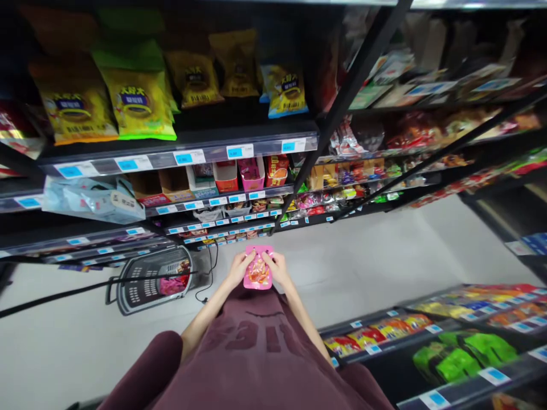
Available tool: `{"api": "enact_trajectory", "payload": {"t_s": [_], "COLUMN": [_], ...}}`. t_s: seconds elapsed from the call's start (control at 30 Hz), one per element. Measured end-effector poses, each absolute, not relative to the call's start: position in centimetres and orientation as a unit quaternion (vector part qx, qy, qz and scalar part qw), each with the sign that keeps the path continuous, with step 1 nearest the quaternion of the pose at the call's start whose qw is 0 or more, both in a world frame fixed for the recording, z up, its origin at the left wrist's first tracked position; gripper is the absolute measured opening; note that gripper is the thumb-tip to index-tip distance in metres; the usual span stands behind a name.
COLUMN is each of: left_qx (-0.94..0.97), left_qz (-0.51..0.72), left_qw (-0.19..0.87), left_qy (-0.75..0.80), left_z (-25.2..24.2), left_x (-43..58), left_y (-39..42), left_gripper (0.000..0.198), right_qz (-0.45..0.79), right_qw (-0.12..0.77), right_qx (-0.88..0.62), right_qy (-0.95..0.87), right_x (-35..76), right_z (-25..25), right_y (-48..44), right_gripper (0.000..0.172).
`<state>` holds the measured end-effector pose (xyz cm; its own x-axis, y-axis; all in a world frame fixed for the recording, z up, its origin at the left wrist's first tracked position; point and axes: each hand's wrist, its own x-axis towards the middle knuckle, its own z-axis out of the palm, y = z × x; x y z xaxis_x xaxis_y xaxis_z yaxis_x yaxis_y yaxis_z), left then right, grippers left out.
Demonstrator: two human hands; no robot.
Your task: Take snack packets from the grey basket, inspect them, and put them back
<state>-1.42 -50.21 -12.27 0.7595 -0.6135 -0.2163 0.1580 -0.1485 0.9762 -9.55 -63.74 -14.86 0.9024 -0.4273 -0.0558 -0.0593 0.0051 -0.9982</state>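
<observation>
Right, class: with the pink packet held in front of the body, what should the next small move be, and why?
Probably carry the pink packet left toward the basket: both hands grip the packet clear of the shelves, and the basket stands close by with pink packaging lying inside.

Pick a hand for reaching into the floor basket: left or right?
Left, probably. The left hand is on the basket's side; the right hand is farther across. Both grip the pink packet, so the right would need to hold it alone.
</observation>
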Motion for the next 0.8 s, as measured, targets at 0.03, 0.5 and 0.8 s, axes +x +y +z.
{"api": "enact_trajectory", "payload": {"t_s": [0.03, 0.5, 0.8], "left_qx": [0.698, 0.766, 0.731], "left_qz": [-0.308, -0.268, -0.305], "left_qw": [0.624, 0.532, 0.558], "left_qy": [-0.168, -0.241, -0.249], "left_z": [-12.4, -11.2, -11.9], "left_x": [-1.5, -0.7, -0.7], "left_y": [-49.9, -49.9, -48.4], "left_gripper": [0.045, 0.043, 0.042], "right_qz": [-0.125, -0.169, -0.186], "right_qw": [0.693, 0.722, 0.719], "right_qx": [-0.689, -0.643, -0.634], "right_qy": [0.170, 0.191, 0.217], "right_x": [-9.6, -9.4, -9.5], "right_z": [-15.0, -15.1, -15.3], "right_y": [-63.6, -63.2, -62.6], "right_gripper": [0.044, 0.044, 0.047]}}
